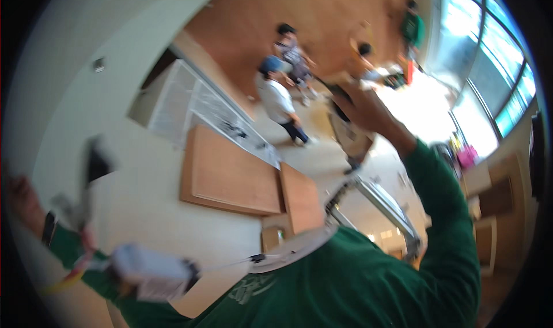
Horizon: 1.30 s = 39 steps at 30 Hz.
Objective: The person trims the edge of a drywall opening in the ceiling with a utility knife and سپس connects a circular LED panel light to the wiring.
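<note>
Right hand (366, 108) raised, fingers bent beside a thin dark flat object (330, 89), which sits at the fingertips — too blurred to tell whether it's gripped. Left hand (26, 202) out at the far left edge near the pale smooth wall (150, 184); blurred, can't tell if open or closed. Blurred grey-white boxy device (151, 266) over the left green sleeve (69, 248) — brown rectangular wooden panel (236, 175) beyond.

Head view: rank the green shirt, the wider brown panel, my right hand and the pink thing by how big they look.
1. Green shirt
2. Wider brown panel
3. Right hand
4. Pink thing
</note>
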Motion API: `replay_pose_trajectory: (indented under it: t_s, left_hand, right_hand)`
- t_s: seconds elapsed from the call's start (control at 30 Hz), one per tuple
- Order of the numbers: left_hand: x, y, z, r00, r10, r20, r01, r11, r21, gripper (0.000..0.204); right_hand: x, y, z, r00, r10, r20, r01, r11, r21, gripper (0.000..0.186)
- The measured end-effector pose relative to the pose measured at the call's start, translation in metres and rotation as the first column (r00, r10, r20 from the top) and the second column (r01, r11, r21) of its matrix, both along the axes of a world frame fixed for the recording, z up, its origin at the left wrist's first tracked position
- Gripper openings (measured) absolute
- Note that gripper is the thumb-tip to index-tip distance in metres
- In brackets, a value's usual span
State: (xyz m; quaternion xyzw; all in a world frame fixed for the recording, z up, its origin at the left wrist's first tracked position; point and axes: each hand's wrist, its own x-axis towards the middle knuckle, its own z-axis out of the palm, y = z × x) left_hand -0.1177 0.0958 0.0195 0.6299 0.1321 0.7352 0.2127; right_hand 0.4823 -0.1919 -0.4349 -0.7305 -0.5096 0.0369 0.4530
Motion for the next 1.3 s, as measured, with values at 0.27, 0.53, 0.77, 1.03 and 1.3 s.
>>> replay_pose_trajectory:
  t_s: [0.27,0.53,0.77,1.03,1.3]
  left_hand:
    - [0.069,-0.062,-0.084,0.945,-0.188,0.267,0.202,0.979,-0.028,0.014]
    - [0.041,-0.062,-0.162,0.974,0.057,0.219,-0.008,0.976,-0.217,0.012]
    - [0.082,-0.124,-0.235,0.791,-0.256,-0.555,-0.115,0.829,-0.547,0.015]
    - [0.06,-0.107,-0.208,0.413,-0.135,-0.901,-0.354,0.887,-0.296,0.031]
    - [0.022,-0.082,-0.111,0.68,0.473,-0.561,-0.557,0.83,0.025,0.044]
  right_hand:
    - [-0.011,0.001,-0.149,0.994,0.087,0.073,-0.087,0.996,-0.006,0.041]
    - [-0.041,0.037,-0.189,0.986,0.135,0.102,-0.119,0.981,-0.154,0.025]
    - [-0.014,0.102,-0.184,0.882,0.391,0.262,-0.395,0.918,-0.04,0.027]
    - [-0.117,0.155,0.133,0.727,0.44,0.527,-0.626,0.739,0.248,0.033]
    - [-0.268,0.181,0.36,0.426,0.103,0.899,-0.832,0.435,0.345,0.026]
